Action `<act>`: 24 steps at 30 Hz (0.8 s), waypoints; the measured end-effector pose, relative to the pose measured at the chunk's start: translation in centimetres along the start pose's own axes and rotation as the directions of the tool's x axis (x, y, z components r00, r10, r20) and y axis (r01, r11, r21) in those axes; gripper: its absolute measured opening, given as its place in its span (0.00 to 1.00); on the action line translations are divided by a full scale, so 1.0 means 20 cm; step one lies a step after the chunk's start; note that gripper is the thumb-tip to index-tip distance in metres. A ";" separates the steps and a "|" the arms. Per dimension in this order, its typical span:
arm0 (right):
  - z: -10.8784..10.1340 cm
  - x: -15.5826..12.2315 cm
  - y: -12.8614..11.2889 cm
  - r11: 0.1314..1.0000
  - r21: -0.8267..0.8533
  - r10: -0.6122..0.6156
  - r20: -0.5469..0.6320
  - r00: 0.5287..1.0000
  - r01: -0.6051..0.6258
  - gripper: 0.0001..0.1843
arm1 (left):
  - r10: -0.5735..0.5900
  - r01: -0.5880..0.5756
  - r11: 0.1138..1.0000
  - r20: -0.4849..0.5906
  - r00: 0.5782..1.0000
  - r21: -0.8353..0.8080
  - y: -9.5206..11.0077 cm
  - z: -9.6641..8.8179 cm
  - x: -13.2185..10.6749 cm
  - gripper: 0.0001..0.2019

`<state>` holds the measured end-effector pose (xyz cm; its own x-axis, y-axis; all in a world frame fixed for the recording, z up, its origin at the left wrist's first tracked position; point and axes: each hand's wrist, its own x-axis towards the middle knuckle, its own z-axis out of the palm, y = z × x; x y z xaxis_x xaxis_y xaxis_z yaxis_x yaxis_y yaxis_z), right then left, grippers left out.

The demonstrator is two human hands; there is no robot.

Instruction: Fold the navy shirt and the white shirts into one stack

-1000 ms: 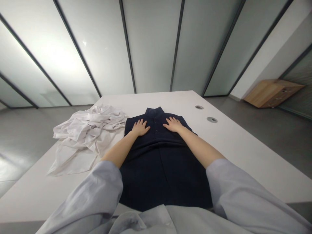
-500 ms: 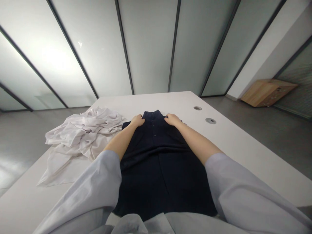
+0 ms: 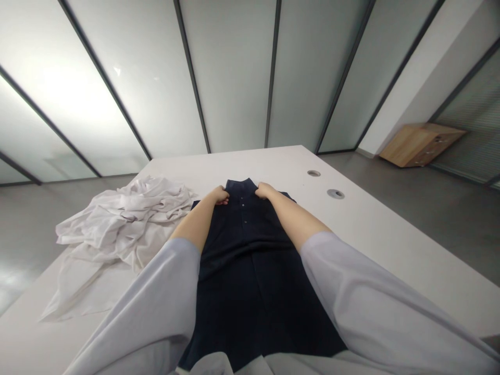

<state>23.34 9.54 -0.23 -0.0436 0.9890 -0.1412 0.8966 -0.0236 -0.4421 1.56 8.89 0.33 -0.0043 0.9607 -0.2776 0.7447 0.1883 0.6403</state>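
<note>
A dark navy garment with a collar and a short row of small buttons, looking like a polo shirt [image 3: 244, 271], lies spread on the white table, collar pointing away from me. Across its middle runs a crosswise fold. My left hand [image 3: 221, 195] is closed on the cloth just left of the collar. On the other side, my right hand [image 3: 264, 191] pinches the fabric close to the collar's right edge. Both arms reach over the shirt and cover parts of its sides; its lower end passes under my own clothing's edge.
To the left a crumpled heap of white cloth [image 3: 128, 219] lies on the table [image 3: 390, 260], partly hanging past its edge. Two round cable grommets [image 3: 336, 194] sit in the tabletop at right. Beyond are frosted glass panels [image 3: 230, 78] and a wooden cabinet [image 3: 414, 146].
Both hands have shifted slightly inward, closer to the collar, and the collar now stands up more between them. The view has moved a little.
</note>
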 end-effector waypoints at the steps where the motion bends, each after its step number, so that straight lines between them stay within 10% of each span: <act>1: 0.00 0.00 0.00 0.997 0.074 0.032 0.014 0.999 -0.032 0.10 | 0.001 -0.001 0.999 0.000 1.000 -0.049 0.00 0.00 -0.01 0.14; 7: -0.03 0.02 0.06 0.930 0.366 0.092 -0.125 0.988 -0.040 0.16 | 0.105 -0.111 0.899 -0.038 0.994 -0.424 -0.06 -0.06 -0.04 0.15; 14: -0.02 0.02 0.08 0.832 0.555 0.210 -0.273 0.939 -0.025 0.16 | 0.025 -0.153 0.844 -0.246 0.969 -0.514 -0.05 -0.03 -0.01 0.10; 24: 0.01 0.01 0.09 0.839 0.541 0.228 -0.241 0.943 -0.064 0.15 | 0.010 -0.143 0.812 -0.232 0.973 -0.566 0.00 0.05 -0.06 0.27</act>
<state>24.86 9.64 -1.28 0.2691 0.9629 -0.0205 0.5168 -0.1624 -0.8406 2.22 7.60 0.03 -0.1520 0.9836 -0.0975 0.2271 0.1308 0.9650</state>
